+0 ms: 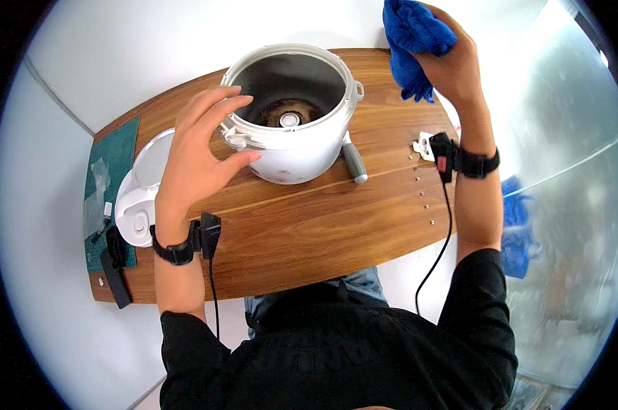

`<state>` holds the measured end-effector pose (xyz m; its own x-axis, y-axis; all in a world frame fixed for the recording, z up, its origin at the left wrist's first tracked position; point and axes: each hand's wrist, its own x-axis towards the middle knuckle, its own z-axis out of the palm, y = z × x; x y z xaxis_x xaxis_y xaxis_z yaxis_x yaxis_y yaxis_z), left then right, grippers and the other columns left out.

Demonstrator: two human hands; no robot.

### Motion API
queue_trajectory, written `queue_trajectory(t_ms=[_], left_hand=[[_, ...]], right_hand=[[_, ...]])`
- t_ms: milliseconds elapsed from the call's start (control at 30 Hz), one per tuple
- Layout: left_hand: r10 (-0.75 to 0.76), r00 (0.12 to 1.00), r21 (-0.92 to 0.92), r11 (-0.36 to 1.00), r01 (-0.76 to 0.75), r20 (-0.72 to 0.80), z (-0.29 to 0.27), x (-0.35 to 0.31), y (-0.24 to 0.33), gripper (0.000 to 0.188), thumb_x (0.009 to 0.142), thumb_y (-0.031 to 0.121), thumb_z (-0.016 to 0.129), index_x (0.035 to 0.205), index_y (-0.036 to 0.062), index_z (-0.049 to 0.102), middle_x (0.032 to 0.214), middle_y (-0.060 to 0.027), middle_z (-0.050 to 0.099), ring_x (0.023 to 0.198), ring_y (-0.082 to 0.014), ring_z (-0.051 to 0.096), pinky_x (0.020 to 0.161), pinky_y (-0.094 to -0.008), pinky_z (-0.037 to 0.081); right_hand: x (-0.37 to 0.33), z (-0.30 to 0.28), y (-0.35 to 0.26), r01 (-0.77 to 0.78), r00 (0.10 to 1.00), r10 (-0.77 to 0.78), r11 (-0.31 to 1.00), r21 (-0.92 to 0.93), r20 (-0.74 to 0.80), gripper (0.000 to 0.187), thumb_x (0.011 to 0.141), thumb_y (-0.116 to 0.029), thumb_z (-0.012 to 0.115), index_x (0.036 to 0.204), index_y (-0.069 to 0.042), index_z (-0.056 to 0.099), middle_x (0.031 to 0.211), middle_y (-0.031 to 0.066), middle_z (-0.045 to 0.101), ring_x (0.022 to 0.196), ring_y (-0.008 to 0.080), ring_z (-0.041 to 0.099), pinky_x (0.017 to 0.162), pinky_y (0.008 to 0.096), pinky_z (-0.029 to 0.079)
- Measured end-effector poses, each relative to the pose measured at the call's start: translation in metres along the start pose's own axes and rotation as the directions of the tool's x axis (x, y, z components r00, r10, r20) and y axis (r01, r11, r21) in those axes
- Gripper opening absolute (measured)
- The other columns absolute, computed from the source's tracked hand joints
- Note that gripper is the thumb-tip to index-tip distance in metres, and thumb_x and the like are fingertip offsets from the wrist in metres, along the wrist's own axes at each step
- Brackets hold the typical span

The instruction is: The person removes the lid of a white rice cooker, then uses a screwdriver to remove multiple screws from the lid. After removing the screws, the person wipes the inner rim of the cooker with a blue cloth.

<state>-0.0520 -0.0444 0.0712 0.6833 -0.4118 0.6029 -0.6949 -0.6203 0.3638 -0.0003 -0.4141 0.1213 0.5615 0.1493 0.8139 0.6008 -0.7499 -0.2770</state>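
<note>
Here, left hand (203, 147) beside cooker rim (295, 137); well apart, right hand (457, 70) holding cloth (413, 37)

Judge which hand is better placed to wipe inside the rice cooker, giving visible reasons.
Probably the right hand: it holds the blue cloth, right of the open rice cooker. The left hand, holding no cloth, is at the cooker's left side.

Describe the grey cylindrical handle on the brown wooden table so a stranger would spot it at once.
On the brown wooden table stands a round, white, open-topped cooker body. Just right of its base lies the stubby grey cylindrical handle. Its thick, elongated shape sets it apart from the tiny silvery pieces farther right.
</note>
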Motion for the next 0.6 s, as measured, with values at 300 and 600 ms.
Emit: queue_trajectory(t_ms=[300,600], left_hand=[[0.021,1.000,0.093,0.995,-0.022,0.012,0.021,-0.001,-0.030,0.050,0.061,0.034,0.093,0.101,0.0093,0.077,0.116,-0.0094,0.070,0.131,-0.0313,0.054,0.109,-0.0511,0.035],[0.087,0.972,0.209,0.977,-0.041,-0.218,0.043,0.005,-0.031,0.043,0.060,0.038,0.094,0.087,0.0097,0.076,0.087,-0.0014,0.063,0.094,-0.0230,0.060,0.105,-0.0459,0.034]], right_hand=[[-0.046,0.059,-0.089,0.229,0.972,-0.218,0.961,0.154,-0.082,0.048,0.064,0.004,0.073,0.110,-0.004,0.065,0.126,0.0176,0.069,0.109,0.0386,0.068,0.093,0.0419,0.055],[-0.035,0.100,-0.091,0.090,0.996,-0.091,0.978,0.190,-0.002,0.074,0.064,0.012,0.067,0.134,-0.010,0.063,0.123,0.0174,0.070,0.114,0.0377,0.068,0.096,0.0414,0.055]])
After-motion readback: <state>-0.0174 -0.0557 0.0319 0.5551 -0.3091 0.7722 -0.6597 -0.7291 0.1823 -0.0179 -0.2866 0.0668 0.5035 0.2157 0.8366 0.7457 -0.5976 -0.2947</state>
